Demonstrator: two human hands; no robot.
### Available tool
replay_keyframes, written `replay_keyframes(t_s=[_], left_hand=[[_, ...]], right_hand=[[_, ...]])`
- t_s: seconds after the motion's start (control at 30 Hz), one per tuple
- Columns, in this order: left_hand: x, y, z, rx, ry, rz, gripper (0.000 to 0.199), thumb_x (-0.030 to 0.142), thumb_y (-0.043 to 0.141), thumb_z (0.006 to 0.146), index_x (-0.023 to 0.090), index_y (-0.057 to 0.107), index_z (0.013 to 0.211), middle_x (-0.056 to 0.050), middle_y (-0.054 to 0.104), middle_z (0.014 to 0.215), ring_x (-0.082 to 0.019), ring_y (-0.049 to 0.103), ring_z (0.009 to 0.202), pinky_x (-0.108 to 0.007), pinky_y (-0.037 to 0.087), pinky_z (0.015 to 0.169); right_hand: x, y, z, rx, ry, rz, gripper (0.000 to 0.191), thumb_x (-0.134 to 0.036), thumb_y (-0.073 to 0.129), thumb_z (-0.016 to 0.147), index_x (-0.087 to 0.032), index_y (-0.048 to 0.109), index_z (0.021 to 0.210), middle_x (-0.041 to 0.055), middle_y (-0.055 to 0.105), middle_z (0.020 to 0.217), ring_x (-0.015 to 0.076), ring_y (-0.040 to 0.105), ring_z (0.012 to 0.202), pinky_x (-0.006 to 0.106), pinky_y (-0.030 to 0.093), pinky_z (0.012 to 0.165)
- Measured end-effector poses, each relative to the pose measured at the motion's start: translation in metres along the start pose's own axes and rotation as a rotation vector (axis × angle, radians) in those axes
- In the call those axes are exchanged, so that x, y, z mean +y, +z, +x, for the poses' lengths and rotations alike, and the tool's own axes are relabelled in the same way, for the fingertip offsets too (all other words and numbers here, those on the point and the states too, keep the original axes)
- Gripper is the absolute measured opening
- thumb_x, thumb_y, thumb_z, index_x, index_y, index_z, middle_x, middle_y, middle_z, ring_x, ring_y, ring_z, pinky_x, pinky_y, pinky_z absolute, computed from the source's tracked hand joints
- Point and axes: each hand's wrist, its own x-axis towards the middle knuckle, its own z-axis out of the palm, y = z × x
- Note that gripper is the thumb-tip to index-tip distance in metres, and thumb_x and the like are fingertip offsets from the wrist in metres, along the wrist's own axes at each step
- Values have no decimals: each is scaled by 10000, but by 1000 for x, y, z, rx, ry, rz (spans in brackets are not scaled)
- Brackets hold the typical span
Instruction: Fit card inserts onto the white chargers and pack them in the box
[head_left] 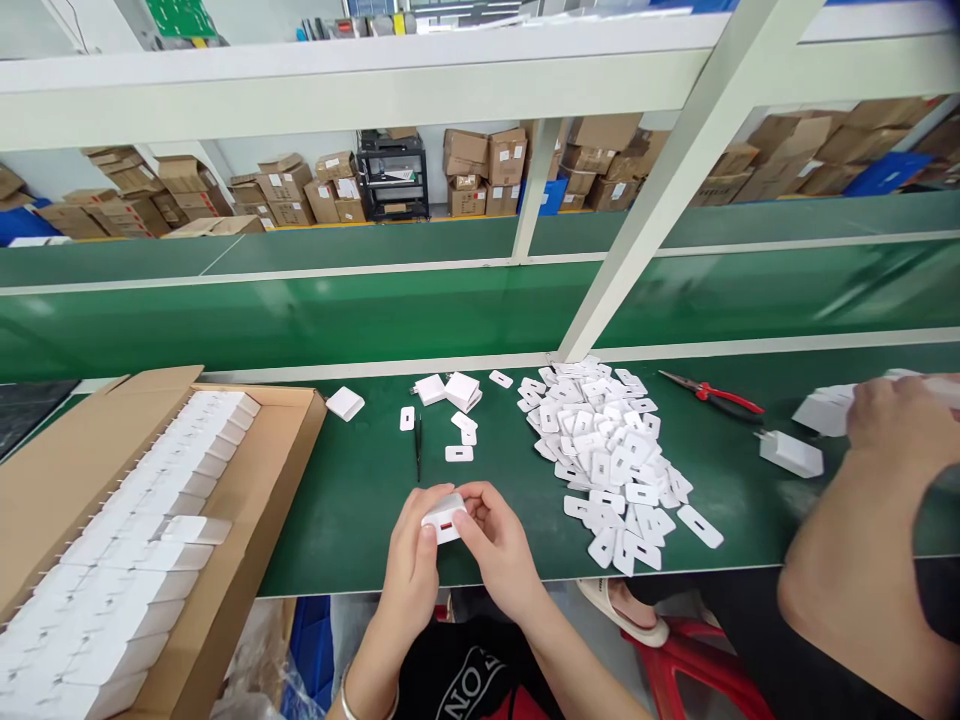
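Near the table's front edge, a white adapter housing (444, 517) with a dark red slot in its end face is held between both hands. My left hand (412, 550) grips its left side, and my right hand (495, 545) has thumb and fingers on its right side. Just beyond lie black tweezers (418, 447), several small white slotted plates (459, 453) and white housings (463, 391). A large heap of white slotted plates (600, 450) is to the right. On the left, an open cardboard box (289, 460) holds rows of white adapters (120, 590).
Red-handled pliers (712, 394) lie right of the heap. At the far right another person's arm (862, 540) reaches over white adapters (791, 453). A slanting white post (660, 210) rises behind the heap, with a green conveyor (375, 320) beyond the table.
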Motion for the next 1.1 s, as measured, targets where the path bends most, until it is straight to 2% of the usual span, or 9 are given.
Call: replay_keyframes(t_s=[0.13, 0.3, 0.37, 0.43, 0.53, 0.67, 0.77, 0.93, 1.1], left_hand=[[0, 1, 2, -5, 28, -43, 388, 404, 363, 1118, 225, 692, 1215, -87, 633, 1104, -223, 608, 1019, -338, 481, 906], [-7, 1, -3, -1, 110, -49, 337, 363, 391, 1112, 250, 685, 1235, -70, 579, 1080, -202, 583, 990, -313, 478, 865], [-9, 2, -5, 29, 118, -75, 309, 385, 431, 1100, 257, 683, 1225, -71, 577, 1100, -207, 581, 1002, -317, 491, 872], [-10, 4, -6, 69, 60, -168, 312, 436, 487, 1077, 274, 638, 1296, -77, 586, 1158, -218, 598, 1030, -331, 516, 884], [-9, 9, -7, 75, -42, -374, 473, 559, 552, 1026, 292, 545, 1416, -100, 592, 1250, -241, 635, 1055, -365, 559, 889], [-6, 13, -8, 92, -1, -408, 489, 574, 658, 962, 263, 615, 1337, -91, 583, 1173, -222, 639, 985, -335, 573, 835], [-5, 14, -9, 120, 17, -395, 471, 565, 674, 955, 257, 627, 1309, -80, 579, 1120, -214, 645, 937, -327, 576, 791], [-1, 13, -9, 103, -86, -455, 518, 557, 692, 943, 240, 609, 1343, -123, 626, 1233, -273, 668, 1079, -413, 588, 931], [9, 9, -7, 93, -329, -727, 602, 649, 498, 1021, 247, 562, 1466, -148, 594, 1434, -307, 592, 1321, -476, 508, 1107]], right_hand=[[5, 1, 0, 7, 0, -6, 374, -533, 687, 935, -208, 636, 1112, 42, 602, 957, 190, 559, 849, 326, 483, 781], [14, 3, 0, -7, -56, 14, 339, -491, 723, 931, -219, 646, 1117, 41, 598, 972, 192, 567, 863, 331, 484, 794], [18, 4, 0, -2, -105, 38, 329, -475, 745, 925, -230, 659, 1127, 32, 572, 972, 187, 565, 857, 329, 487, 795], [21, 4, 1, 14, -165, 54, 339, -474, 752, 924, -243, 668, 1157, 28, 541, 983, 181, 558, 846, 321, 488, 778], [23, 1, 2, 34, -258, 47, 409, -512, 784, 890, -255, 672, 1188, 25, 510, 984, 181, 543, 829, 308, 480, 734], [21, -3, 1, 5, -328, -7, 469, -539, 801, 863, -265, 656, 1215, 38, 517, 1016, 206, 563, 885, 325, 488, 770], [19, -5, -2, -11, -291, -42, 489, -486, 861, 817, -273, 649, 1202, 35, 527, 1019, 207, 569, 894, 321, 486, 772], [22, -3, -1, -19, -257, 19, 475, -490, 839, 843, -282, 642, 1222, 39, 533, 1040, 208, 584, 897, 318, 496, 768], [30, 2, 1, -60, -252, 109, 437, -541, 709, 945, -323, 602, 1308, 63, 548, 1179, 235, 597, 1028, 349, 526, 871]])
